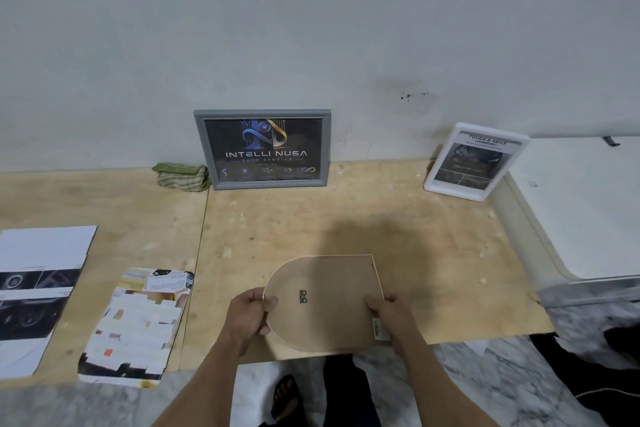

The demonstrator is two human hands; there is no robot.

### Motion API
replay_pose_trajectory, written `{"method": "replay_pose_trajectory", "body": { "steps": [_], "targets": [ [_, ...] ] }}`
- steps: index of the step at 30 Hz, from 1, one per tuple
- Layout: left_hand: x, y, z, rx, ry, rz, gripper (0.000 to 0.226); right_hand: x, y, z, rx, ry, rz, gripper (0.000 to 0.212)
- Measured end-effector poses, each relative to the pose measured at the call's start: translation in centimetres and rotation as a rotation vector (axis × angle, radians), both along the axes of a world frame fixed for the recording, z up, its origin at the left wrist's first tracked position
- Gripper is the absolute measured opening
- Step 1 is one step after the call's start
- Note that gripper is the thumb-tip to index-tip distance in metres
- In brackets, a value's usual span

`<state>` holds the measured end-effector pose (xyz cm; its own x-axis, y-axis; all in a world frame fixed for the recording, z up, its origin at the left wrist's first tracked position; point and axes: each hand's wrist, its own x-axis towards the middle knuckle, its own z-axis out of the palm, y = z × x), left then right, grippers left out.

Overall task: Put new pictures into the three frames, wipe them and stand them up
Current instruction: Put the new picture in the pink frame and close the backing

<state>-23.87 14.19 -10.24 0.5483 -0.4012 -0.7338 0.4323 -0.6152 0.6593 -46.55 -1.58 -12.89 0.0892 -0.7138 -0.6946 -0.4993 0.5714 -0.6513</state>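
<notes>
An arch-shaped frame [325,302] lies back-side up near the front edge of the plywood table [433,253], its brown backing board showing a small metal hanger. My left hand [251,314] grips its rounded left edge. My right hand [389,314] grips its straight right edge beside a white label. A grey frame [262,149] with a dark "INTELLI NUSA" picture stands against the wall. A white frame [476,161] with a "TOUGH & AGILE" picture stands at the back right. Two loose pictures lie at the left: a colourful print [135,326] and a black-and-white print [38,295].
A folded green cloth [181,177] lies by the wall, left of the grey frame. A white appliance or counter [581,204] borders the table on the right. Marble floor [485,385] and a sandalled foot [285,395] show below the table's front edge.
</notes>
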Motion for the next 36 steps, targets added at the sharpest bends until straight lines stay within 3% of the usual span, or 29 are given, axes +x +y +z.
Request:
{"method": "replay_pose_trajectory", "body": {
  "steps": [5, 9, 11, 14, 22, 24, 26, 31, 36],
  "targets": [
    [0.7, -1.3, 1.1, -0.018, -0.061, 0.065, 0.020, 1.0, -0.1, 1.7, -0.035, -0.129, -0.015, 0.032],
    [1.8, -1.4, 1.4, -0.066, -0.092, 0.205, 0.026, 0.9, -0.2, 4.6, 0.214, -0.291, 0.280, 0.039],
    [1.6, -1.4, 2.5, -0.099, -0.028, 0.142, 0.019, 0.5, -0.2, 4.7, 0.227, -0.304, 0.309, 0.045],
    [0.5, -1.4, 3.7, -0.168, 0.173, -0.080, 0.056, 0.3, 0.0, 4.6, 0.158, -0.275, 0.239, 0.044],
    [0.5, -1.2, 4.5, -0.289, 0.089, -0.075, 0.072, 0.9, -0.5, 6.1, 0.140, -0.268, 0.212, 0.049],
    [0.9, -1.1, 5.0, -0.304, 0.098, -0.161, 0.075, 1.3, -1.4, 6.7, 0.115, -0.285, 0.110, 0.035],
    [1.2, -1.3, 5.4, -0.309, 0.117, -0.230, 0.070, 1.7, -2.4, 7.1, 0.074, -0.295, -0.016, 0.024],
    [1.9, -1.9, 5.8, -0.268, 0.062, -0.017, 0.017, 1.9, -3.1, 8.3, 0.042, -0.321, 0.020, 0.026],
    [1.7, -1.8, 6.1, -0.309, 0.085, -0.097, 0.020, 2.2, -4.0, 9.5, -0.046, -0.333, 0.048, 0.032]
  ]
}}
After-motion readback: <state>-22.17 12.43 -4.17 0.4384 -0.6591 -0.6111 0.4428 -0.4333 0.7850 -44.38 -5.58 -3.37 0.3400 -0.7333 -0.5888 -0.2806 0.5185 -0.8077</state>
